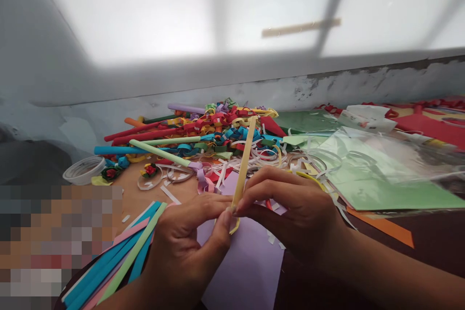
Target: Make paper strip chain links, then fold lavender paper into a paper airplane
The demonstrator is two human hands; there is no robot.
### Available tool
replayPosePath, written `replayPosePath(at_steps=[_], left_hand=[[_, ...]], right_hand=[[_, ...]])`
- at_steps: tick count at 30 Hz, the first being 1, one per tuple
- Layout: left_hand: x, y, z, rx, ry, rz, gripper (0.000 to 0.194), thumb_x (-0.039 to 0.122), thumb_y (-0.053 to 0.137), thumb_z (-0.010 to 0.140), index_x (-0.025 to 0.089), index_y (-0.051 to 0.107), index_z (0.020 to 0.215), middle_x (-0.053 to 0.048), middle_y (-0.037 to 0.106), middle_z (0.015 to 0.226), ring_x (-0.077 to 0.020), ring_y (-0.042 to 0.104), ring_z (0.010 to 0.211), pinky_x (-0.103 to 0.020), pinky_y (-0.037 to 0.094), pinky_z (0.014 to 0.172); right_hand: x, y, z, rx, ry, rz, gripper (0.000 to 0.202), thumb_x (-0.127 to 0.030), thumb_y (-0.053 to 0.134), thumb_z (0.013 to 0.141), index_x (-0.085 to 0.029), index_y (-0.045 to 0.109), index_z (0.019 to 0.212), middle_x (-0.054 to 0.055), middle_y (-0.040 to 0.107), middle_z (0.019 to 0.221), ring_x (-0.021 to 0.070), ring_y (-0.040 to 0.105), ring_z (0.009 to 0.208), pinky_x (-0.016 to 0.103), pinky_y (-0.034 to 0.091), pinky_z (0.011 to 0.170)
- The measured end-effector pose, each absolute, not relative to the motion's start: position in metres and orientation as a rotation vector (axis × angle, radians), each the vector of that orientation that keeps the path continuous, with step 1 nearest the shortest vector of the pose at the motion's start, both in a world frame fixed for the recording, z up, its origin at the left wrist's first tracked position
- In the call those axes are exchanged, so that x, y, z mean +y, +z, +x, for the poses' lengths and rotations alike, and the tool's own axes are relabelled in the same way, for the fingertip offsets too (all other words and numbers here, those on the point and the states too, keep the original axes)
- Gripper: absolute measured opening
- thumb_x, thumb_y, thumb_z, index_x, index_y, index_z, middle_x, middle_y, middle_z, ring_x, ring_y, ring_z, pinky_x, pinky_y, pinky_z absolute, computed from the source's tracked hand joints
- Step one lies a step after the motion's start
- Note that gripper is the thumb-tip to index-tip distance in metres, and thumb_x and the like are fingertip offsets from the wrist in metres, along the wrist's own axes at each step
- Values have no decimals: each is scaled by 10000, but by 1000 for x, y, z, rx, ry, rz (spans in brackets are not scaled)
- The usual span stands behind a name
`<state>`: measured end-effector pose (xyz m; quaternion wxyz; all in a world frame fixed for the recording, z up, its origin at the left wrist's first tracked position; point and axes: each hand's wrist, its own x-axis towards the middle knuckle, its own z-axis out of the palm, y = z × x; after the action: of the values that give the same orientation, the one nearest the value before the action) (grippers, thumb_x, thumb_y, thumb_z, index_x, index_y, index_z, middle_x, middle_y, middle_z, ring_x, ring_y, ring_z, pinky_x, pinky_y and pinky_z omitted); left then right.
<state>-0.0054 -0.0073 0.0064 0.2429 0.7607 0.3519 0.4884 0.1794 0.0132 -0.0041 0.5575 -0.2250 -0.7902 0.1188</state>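
Note:
Between both hands a pale yellow paper strip (245,160) stands nearly upright, its lower end bent into a small loop. My left hand (198,237) pinches the strip near that loop with thumb and fingers. From the other side my right hand (290,206) closes thumb and fingertips on the strip just above. Their fingertips meet and hide part of the fold. Beneath them lies a sheet of purple paper (247,261). By my left wrist is a fan of coloured paper strips (119,261) in blue, green and pink.
Behind my hands are heaped paper chains (221,118) and rolled paper sticks (145,134). A white tape roll (83,170) sits at the left. Green sheets (392,189) under clear plastic and an orange strip (385,226) lie right. A pale wall closes off the back.

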Motion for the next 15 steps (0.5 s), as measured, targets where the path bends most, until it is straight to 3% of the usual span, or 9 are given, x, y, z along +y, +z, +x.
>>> replayPosePath(at_steps=[7,15], left_hand=[[-8,6,-4,946,1307,1936,264,168,642,879,345,812,977,56,816,928,-107,762,804,-135,587,754],[-5,1,-3,979,1336,2091,316,96,640,831,332,807,961,66,813,922,-99,760,810,-128,582,763]], right_hand=[[12,-4,182,-1870,198,-507,115,-68,739,857,-160,761,921,30,702,853,110,679,762,198,584,718],[16,-2,183,-1900,305,-527,44,-103,728,880,-146,738,879,27,690,847,95,668,760,173,564,735]])
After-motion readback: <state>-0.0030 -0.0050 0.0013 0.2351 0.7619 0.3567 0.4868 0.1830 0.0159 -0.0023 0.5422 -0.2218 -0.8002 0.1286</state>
